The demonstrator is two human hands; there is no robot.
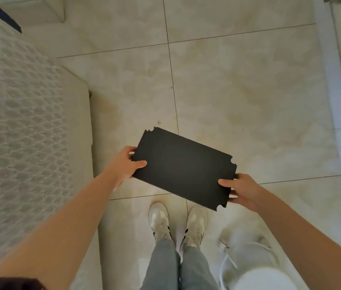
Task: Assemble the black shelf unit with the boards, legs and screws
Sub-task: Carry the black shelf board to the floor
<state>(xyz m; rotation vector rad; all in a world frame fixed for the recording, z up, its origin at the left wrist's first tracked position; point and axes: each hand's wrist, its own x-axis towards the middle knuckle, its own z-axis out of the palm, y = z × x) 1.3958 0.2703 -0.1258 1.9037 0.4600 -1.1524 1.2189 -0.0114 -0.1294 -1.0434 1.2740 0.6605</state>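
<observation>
Several flat black rectangular boards with notched corners, apparently stacked, hang between the left hand, gripping one short edge, and the right hand, pinching the opposite edge, above the beige tiled floor, so assembly seems barely begun, nothing joined.

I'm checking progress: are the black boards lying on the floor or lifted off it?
Lifted: the left hand and right hand grip the black boards at opposite ends, fingers wrapped underneath.

Soft even daylight, faint shadows, blurred warped edges
</observation>
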